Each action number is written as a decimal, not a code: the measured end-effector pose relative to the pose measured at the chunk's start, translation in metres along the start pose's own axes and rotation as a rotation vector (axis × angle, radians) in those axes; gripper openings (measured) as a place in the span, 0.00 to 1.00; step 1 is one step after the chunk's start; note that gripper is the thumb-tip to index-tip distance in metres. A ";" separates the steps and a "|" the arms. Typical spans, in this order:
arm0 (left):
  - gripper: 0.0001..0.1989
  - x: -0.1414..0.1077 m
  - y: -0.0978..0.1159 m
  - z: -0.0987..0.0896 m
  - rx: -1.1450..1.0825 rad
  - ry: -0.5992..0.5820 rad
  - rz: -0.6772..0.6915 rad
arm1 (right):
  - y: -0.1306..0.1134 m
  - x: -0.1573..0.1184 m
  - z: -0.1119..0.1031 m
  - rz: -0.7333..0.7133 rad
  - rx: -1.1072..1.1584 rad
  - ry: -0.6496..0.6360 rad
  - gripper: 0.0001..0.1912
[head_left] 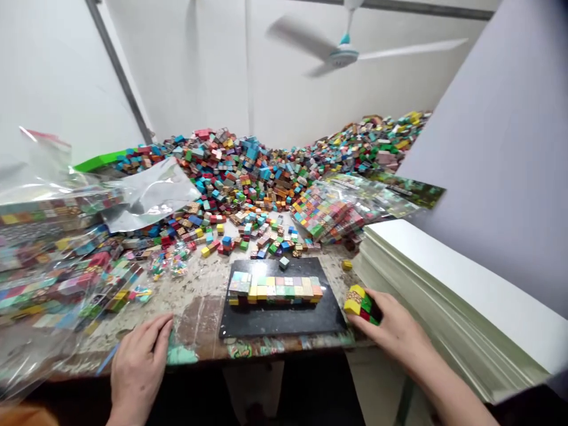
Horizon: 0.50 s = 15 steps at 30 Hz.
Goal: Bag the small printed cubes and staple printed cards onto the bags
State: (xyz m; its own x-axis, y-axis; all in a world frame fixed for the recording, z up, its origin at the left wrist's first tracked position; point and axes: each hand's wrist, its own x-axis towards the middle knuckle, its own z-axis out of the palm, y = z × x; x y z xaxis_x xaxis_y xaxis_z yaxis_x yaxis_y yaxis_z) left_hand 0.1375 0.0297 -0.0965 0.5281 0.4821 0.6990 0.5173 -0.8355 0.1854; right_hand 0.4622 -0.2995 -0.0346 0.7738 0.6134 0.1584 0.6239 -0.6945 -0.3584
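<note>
My right hand [390, 325] is closed around a small group of colored cubes [355, 300], yellow, green and red, just right of the black board. My left hand [142, 361] lies on the table's front edge, fingers stretched out and holding nothing I can see. Between the hands sits the black board [275, 324], carrying rows of patterned cubes [284, 290] set side by side. A short piece of pale cubes [240, 283] rests on the left end of these rows. One pale loose cube [284, 261] stands at the board's back edge.
A large heap of mixed cubes [252, 171] rises at the back. Clear plastic bags of cubes [66, 236] crowd the left, and another bag [323, 213] lies behind the board. A tall stack of white sheets [448, 296] borders the right. A single yellow cube [347, 265] sits near it.
</note>
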 end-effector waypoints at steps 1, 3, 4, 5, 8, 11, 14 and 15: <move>0.18 0.000 0.000 0.000 0.004 -0.004 0.017 | 0.003 -0.002 0.004 0.044 -0.021 0.001 0.31; 0.18 0.001 -0.001 0.001 0.012 -0.013 0.040 | 0.005 -0.005 0.010 0.115 -0.035 0.004 0.31; 0.18 0.002 -0.001 0.001 0.018 -0.019 0.044 | 0.004 -0.006 0.011 0.141 -0.034 0.009 0.31; 0.18 0.002 -0.001 0.001 0.022 -0.022 0.046 | 0.003 -0.007 0.012 0.157 -0.032 0.013 0.31; 0.18 0.002 -0.003 0.001 0.034 -0.033 0.054 | -0.002 -0.008 0.013 0.180 -0.030 0.035 0.31; 0.18 0.002 -0.005 0.002 0.023 -0.047 0.068 | -0.002 -0.010 0.018 0.198 -0.014 0.093 0.32; 0.17 0.001 -0.008 0.003 -0.021 -0.059 0.053 | 0.004 -0.016 0.024 0.203 0.015 0.107 0.35; 0.17 0.000 -0.010 0.004 -0.053 -0.061 0.038 | 0.006 -0.019 0.025 0.203 0.023 0.100 0.35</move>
State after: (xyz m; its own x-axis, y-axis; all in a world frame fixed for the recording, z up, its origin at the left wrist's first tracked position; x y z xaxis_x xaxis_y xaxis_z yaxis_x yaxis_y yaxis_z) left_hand 0.1348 0.0391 -0.1014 0.5876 0.4634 0.6633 0.4607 -0.8655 0.1965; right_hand 0.4482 -0.3063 -0.0627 0.8909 0.4207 0.1709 0.4525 -0.7905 -0.4127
